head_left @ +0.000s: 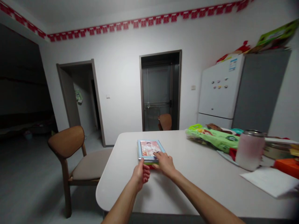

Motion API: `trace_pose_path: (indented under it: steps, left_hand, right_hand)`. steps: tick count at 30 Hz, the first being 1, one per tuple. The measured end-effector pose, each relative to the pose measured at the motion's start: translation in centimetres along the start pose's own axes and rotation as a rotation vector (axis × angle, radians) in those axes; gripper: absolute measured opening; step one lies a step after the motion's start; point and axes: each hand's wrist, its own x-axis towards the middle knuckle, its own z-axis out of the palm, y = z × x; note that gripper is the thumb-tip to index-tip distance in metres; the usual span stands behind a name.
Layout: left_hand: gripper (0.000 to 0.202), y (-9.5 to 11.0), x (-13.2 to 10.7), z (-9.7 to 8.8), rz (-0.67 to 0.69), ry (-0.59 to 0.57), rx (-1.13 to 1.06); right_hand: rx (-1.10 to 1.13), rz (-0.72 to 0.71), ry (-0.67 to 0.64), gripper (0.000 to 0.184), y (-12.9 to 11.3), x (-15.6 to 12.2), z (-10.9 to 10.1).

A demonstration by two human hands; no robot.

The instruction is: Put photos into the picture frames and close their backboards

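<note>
Left fingers (pixel 146 174) curl, grip unclear; half-open right fingers (pixel 160 155) rest on the pale-blue rectangular picture frame (pixel 149 147) at four o'clock.

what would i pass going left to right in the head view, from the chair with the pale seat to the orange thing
Chair with the pale seat → left hand → right hand → green packet → pinkish can-shaped container → orange thing
</note>
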Motion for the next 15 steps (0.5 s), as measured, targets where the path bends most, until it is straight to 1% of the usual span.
trace_pose_path:
  steps: [2,4,7,9,10,12,14,15]
  left_hand:
    - [0.044,-1.5,0.8,-0.2,0.028,0.039,-0.065]
    - [0.036,-2.6,1.4,0.1,0.078,0.062,-0.135]
    - [0.027,-3.4,1.7,1.2,0.209,0.089,-0.220]
    - [0.027,-3.5,1.2,1.9,0.312,0.116,-0.249]
    - [0.029,-3.5,0.6,2.2,0.357,0.127,-0.248]
    - [0.031,-3.2,-1.2,2.7,0.422,0.131,-0.225]
    - [0.028,-2.7,-3.7,3.2,0.489,0.112,-0.141]
    - [0.025,-2.4,-5.1,3.4,0.530,0.094,-0.072]
  right_hand:
    - [-0.064,-0.050,-0.024,0.028,0.3,-0.6,0.4]
    - [-0.104,-0.106,-0.058,0.023,-0.1,-1.5,0.6]
    - [-0.135,-0.218,-0.131,0.024,-0.9,-3.0,0.6]
    - [-0.066,-0.247,-0.144,0.025,-1.1,-4.1,0.3]
    - [0.010,-0.227,-0.120,0.027,-1.1,-4.5,0.0]
    - [0.223,-0.111,-0.031,0.036,-0.8,-5.2,-1.0]
    - [0.475,0.078,0.061,0.048,-0.6,-5.8,-2.5]
    - [0.611,0.186,0.083,0.054,-0.7,-6.1,-3.5]
